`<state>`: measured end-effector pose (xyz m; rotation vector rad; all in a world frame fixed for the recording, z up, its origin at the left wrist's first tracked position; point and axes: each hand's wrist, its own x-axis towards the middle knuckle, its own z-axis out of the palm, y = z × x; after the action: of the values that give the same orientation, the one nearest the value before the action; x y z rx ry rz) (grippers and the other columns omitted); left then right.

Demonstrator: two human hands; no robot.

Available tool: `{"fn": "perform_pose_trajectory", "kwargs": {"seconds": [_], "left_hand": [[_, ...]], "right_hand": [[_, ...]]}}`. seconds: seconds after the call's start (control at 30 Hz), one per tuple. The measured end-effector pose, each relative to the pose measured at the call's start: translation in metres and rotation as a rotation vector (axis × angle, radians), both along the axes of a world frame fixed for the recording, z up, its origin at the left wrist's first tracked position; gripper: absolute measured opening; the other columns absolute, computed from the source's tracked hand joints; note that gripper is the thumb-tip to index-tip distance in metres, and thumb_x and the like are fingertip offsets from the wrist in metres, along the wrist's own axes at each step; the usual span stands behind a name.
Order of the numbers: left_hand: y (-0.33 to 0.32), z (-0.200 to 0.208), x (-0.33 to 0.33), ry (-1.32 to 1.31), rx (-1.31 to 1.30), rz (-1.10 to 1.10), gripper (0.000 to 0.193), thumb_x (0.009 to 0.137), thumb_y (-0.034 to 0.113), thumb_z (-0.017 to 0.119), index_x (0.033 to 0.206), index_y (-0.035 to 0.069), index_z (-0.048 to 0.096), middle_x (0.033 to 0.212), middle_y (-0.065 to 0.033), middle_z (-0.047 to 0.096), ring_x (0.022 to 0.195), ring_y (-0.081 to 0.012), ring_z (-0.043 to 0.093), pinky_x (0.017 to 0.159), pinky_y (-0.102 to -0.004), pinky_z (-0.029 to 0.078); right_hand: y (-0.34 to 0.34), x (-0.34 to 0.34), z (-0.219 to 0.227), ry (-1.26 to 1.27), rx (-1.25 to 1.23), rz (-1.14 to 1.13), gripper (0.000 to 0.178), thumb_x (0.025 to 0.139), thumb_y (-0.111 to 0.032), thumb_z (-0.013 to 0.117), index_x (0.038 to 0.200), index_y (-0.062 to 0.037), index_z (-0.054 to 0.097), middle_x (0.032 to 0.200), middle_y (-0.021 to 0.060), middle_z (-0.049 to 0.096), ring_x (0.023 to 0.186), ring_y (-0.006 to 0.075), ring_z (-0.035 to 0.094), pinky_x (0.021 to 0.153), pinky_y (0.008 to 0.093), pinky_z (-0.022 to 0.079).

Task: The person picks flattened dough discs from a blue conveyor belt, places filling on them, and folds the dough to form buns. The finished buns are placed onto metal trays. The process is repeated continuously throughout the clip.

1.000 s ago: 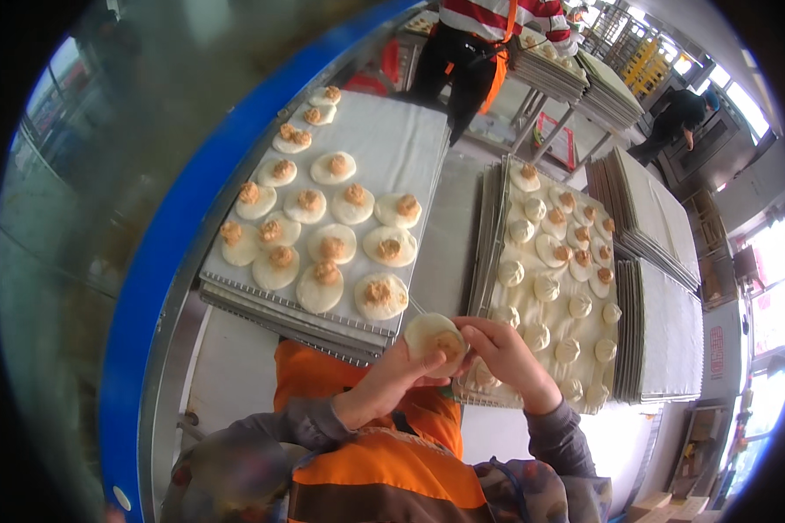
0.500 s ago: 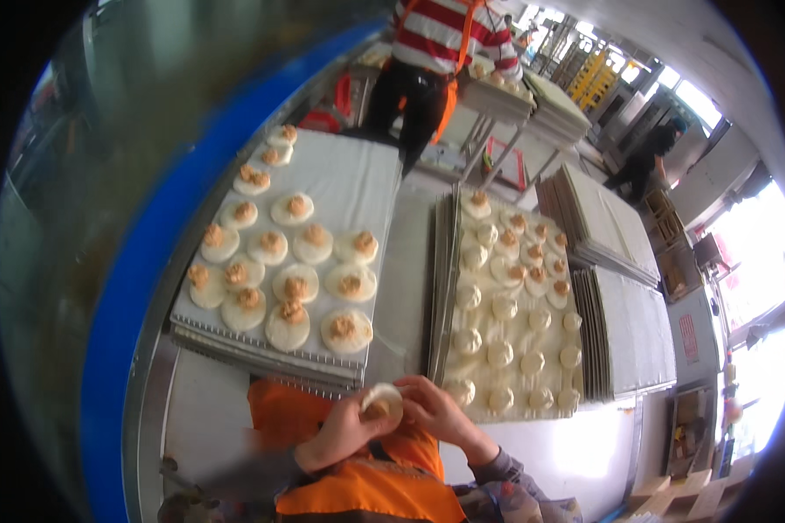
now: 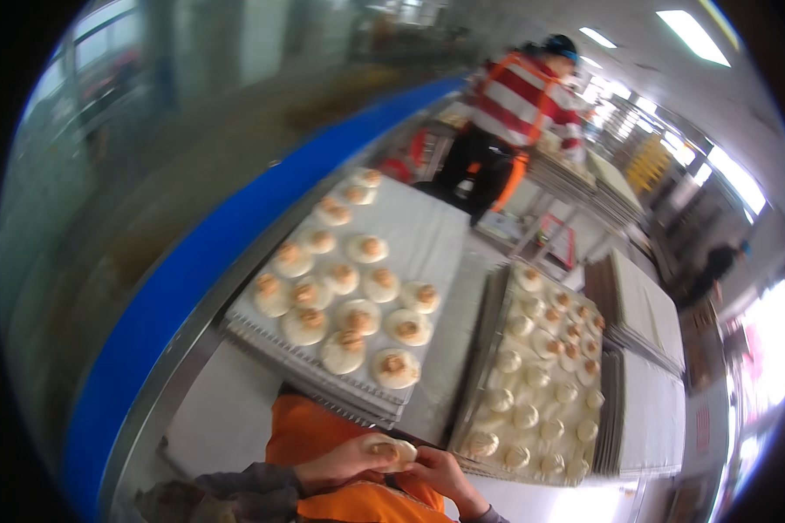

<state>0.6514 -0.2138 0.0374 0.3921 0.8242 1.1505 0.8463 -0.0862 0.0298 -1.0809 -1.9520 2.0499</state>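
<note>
In front of my orange apron, my left hand (image 3: 344, 464) cradles a round of dough (image 3: 399, 453) with brownish filling in it. The fingers of my right hand (image 3: 440, 475) are closed at the dough's right edge; their tips are partly hidden. Ahead and to the left, a cloth-covered tray (image 3: 440, 218) bears several flat dough rounds, each topped with a lump of orange-brown filling (image 3: 396, 363). To the right stands another tray (image 3: 545, 427) with rows of closed, pleated buns (image 3: 525, 416) at its near part and several filling-topped rounds farther back.
A blue-edged conveyor or counter (image 3: 196, 244) runs along the left. Stacked cloth-covered boards (image 3: 650, 410) stand right of the bun tray. A co-worker in a red-and-white striped top (image 3: 515, 96) stands at a far table. Another person (image 3: 715, 266) is at the far right.
The view has swung left and up, so the trays appear lower and farther right. Both hands stay at the dough round, which now looks more folded over its filling.
</note>
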Motion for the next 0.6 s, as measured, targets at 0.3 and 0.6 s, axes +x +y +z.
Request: {"fn": "perform_pose_trajectory", "kwargs": {"seconds": [0.3,0.6], "left_hand": [[-0.037,-0.03,0.008,0.304,0.126,0.208,0.039,0.101,0.024,0.063,0.134,0.005,0.053,0.117,-0.0067,0.064,0.109,-0.0146,0.063,0.086,-0.0269,0.055],[-0.056,-0.038,-0.013,0.236,0.204,0.261,0.031,0.103,0.027,0.058,0.121,0.002,0.059,0.109,-0.0092,0.068,0.103,-0.0201,0.066,0.083,-0.0343,0.053]], "right_hand": [[-0.008,-0.042,0.006,-0.12,0.161,0.043,0.016,0.092,-0.009,0.072,0.104,0.0017,0.071,0.086,0.0032,0.071,0.072,0.0072,0.064,0.065,0.0238,0.052],[-0.015,-0.073,0.012,0.08,0.769,0.42,0.026,0.094,-0.007,0.065,0.119,-0.0034,0.062,0.097,0.0146,0.069,0.078,0.024,0.065,0.068,0.0334,0.053]]}}
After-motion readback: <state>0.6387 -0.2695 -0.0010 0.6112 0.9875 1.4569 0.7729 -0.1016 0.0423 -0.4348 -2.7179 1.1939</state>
